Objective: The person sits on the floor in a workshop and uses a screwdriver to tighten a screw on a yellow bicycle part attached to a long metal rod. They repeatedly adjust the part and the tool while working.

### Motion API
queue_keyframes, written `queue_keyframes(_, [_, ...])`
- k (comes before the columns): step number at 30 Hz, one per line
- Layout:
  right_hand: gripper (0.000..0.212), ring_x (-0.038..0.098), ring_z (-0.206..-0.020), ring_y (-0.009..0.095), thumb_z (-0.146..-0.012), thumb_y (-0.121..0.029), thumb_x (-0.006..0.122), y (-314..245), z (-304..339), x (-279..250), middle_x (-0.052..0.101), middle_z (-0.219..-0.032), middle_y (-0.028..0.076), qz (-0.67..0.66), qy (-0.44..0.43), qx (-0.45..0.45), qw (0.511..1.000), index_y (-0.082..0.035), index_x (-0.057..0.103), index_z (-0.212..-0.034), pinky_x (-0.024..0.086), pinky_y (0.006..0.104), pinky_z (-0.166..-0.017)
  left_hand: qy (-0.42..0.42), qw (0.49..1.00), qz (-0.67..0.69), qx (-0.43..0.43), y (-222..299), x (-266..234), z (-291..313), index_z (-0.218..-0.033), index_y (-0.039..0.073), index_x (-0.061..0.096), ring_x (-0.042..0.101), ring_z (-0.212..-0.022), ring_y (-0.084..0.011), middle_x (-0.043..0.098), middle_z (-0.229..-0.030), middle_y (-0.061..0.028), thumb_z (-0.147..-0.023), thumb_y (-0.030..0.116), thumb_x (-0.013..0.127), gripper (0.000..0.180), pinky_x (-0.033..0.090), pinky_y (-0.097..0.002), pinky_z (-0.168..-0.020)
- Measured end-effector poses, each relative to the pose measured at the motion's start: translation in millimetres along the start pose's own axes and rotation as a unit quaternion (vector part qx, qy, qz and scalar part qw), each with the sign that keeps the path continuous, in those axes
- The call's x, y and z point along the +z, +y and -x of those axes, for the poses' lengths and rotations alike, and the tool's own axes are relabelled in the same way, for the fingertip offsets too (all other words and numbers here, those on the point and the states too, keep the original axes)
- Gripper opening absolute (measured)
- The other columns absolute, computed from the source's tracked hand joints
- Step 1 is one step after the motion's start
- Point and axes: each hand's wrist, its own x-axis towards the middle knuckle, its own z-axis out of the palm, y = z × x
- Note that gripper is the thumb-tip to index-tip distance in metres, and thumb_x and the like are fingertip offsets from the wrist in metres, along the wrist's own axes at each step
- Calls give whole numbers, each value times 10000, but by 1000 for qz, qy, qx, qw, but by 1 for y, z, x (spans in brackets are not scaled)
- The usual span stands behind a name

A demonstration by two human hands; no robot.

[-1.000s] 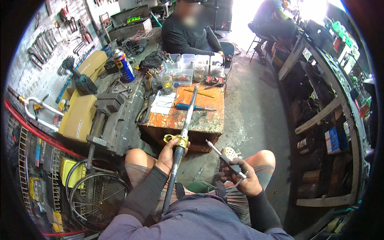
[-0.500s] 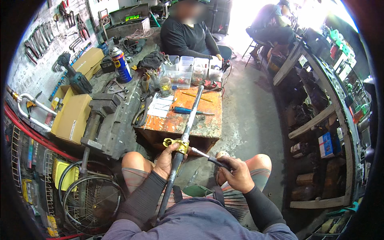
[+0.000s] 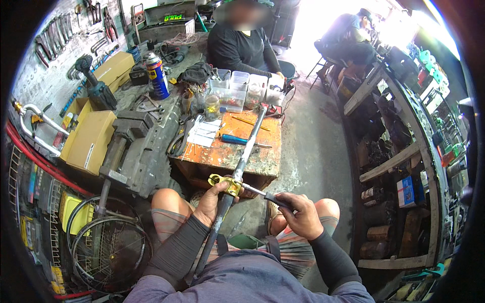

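Observation:
A gold clamp (image 3: pixel 232 187), looking like a bicycle stem, sits around a long worn tube (image 3: pixel 246 151). The tube slants from my lap up over the front of an orange-topped box (image 3: pixel 271 154). My left hand (image 3: pixel 208 206) is closed on the clamp, thumb on top, with some fingers hidden beneath. In my right hand (image 3: pixel 304 218) is a screwdriver-shaped driver (image 3: pixel 255 191) with a dark handle. Its shaft points left, and its tip meets the clamp's right side; how the tip is seated is too small to tell.
A blue-handled screwdriver (image 3: pixel 235 139), a yellow pencil-like stick (image 3: pixel 247 121) and white papers (image 3: pixel 203 132) lie on the box. Clear plastic containers (image 3: pixel 230 98) stand behind it. A bench vise (image 3: pixel 132 126) and spray can (image 3: pixel 157 78) are left. One person (image 3: pixel 242 50) sits across; another sits farther back. Shelving (image 3: pixel 394 165) lines the right.
My right hand's fingers have shifted on the driver's handle, and the handle has risen slightly. The driver's tip stays at the clamp. The whole view has shifted a little.

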Motion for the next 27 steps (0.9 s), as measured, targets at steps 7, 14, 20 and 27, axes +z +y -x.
queue_keyframes(7, [417,738,-1063,298,-844,-49,801,-8,-2,-14,768,-1247,104,193,3,-149,970,-102,737,-1252,513,399,-876,24,1000,-6,-12,-3,4,3,-1319,9,631,769,-1075,-287,741,-1185,-166,-983,176,765,399,688,-376,-845])
queue_keyframes(14, [469,712,-1116,164,-878,33,775,-4,7,-9,747,-1231,96,-218,7,195,956,-7,680,-1336,577,330,-937,12,999,-43,14,2,4,4,-1334,-4,618,771,-1069,-282,739,-1197,-161,-956,185,789,456,700,-389,-820])
queue_keyframes(20, [426,785,-920,275,-1011,-7,690,43,54,20,762,-1075,164,-288,59,187,937,22,556,-1414,638,357,-831,-4,996,-81,38,5,15,6,-1364,25,604,770,-1081,-280,736,-1192,-152,-947,163,798,480,701,-408,-829])
queue_keyframes(27, [443,743,-1019,316,-1107,-116,542,4,47,5,560,-1445,229,-594,72,286,748,-26,371,-1506,652,405,-901,-10,995,-80,52,-6,20,10,-1384,43,593,769,-1057,-270,729,-1177,-136,-929,107,802,505,711,-407,-825])
